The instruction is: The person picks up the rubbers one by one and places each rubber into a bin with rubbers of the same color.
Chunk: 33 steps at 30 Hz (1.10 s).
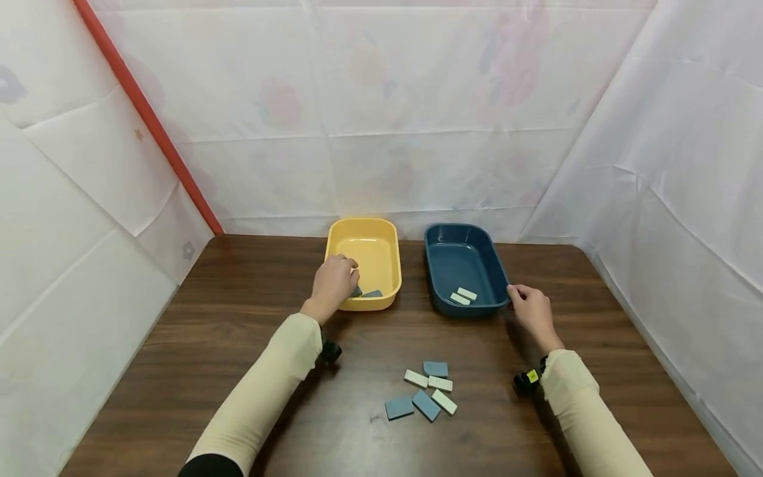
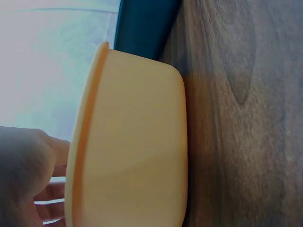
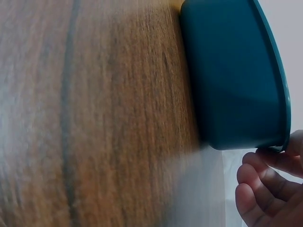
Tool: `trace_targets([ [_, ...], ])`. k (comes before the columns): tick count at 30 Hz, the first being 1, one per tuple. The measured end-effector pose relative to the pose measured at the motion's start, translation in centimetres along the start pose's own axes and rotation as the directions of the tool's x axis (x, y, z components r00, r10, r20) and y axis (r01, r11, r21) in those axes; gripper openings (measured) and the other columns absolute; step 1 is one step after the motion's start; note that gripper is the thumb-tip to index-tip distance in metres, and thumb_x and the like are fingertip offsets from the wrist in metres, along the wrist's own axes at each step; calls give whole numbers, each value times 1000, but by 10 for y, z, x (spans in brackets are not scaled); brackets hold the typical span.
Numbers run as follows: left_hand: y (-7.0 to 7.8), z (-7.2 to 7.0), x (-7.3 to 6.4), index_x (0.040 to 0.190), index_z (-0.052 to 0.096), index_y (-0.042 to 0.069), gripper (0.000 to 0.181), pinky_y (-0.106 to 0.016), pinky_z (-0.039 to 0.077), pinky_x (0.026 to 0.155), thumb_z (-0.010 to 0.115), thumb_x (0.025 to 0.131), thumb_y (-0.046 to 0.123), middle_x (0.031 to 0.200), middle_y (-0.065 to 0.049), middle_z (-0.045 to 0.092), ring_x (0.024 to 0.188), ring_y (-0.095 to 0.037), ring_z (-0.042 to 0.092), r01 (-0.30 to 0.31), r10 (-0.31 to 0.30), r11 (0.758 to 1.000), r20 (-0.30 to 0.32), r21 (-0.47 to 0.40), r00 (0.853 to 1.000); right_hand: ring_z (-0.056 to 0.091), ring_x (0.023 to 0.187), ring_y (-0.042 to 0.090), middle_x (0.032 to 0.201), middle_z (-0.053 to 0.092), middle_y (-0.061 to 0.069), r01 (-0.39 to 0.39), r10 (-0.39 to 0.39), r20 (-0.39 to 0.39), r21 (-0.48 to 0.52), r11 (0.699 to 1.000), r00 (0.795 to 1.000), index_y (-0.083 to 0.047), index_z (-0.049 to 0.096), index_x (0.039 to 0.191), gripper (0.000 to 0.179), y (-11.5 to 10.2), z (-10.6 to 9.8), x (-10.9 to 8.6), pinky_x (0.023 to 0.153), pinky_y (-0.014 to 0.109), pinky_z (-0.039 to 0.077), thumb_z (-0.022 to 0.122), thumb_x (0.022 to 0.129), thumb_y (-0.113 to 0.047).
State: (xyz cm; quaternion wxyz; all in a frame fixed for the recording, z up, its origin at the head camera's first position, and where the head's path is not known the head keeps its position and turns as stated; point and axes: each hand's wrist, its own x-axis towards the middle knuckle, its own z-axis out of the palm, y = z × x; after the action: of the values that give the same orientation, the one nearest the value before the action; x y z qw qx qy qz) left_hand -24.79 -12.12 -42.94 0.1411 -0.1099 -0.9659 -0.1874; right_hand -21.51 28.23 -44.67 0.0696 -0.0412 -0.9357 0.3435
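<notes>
In the head view my left hand is over the near left corner of a yellow plastic bin, its fingers reaching past the rim. The left wrist view shows those fingers loosely bent and spaced apart behind the rim of the yellow bin. Flat blue-grey pieces lie at the bin's near end, partly hidden by the hand. My right hand pinches the near right corner of a dark blue bin between thumb and finger. Two small cream pieces lie inside that bin.
On the brown wooden table, nearer me, lie three blue-grey pieces and three cream pieces, loosely grouped. White patterned sheeting hangs behind and at both sides. A red strip runs down the left corner.
</notes>
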Motion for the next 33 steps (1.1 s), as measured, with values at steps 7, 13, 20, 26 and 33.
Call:
trace_targets([
  [7,0,-4,-14,109,73,4,23,-45,54,82,64,92,16,112,-16,69,98,-34,62,67,-69,997,-59,-36,996,64,83,28,94,71,22,-11,11,0,-7,1000,1000,3,65,122,48,5,0,-5,77,42,51,40,105,-34],
  [13,1,-13,-24,113,72,4,26,-45,53,80,64,92,19,110,-17,67,96,-34,60,100,-105,993,-85,-62,991,65,84,29,94,72,21,-11,10,-14,-23,1000,1000,2,65,123,48,7,0,-6,76,41,50,40,105,-35],
  [20,-6,-22,-31,117,70,5,30,-48,51,82,63,93,21,116,-19,64,101,-36,57,140,-146,987,-75,-81,986,64,87,31,97,71,22,-13,13,-19,-8,1000,1000,2,64,124,48,4,2,-4,79,45,51,40,105,-34],
  [26,-19,-21,-37,121,67,3,33,-50,51,84,62,94,21,119,-21,63,103,-38,57,177,-183,981,-65,-78,981,64,85,30,98,71,22,-8,8,-26,-4,1000,1000,2,64,124,48,3,4,-3,77,43,51,40,105,-35],
  [33,-27,-16,-41,121,67,1,35,-51,50,87,59,95,23,113,-22,67,103,-39,61,198,-202,977,-42,-85,978,64,71,18,89,71,21,8,-7,-13,27,1000,1000,1,67,119,48,2,2,-2,64,30,50,39,105,-36],
])
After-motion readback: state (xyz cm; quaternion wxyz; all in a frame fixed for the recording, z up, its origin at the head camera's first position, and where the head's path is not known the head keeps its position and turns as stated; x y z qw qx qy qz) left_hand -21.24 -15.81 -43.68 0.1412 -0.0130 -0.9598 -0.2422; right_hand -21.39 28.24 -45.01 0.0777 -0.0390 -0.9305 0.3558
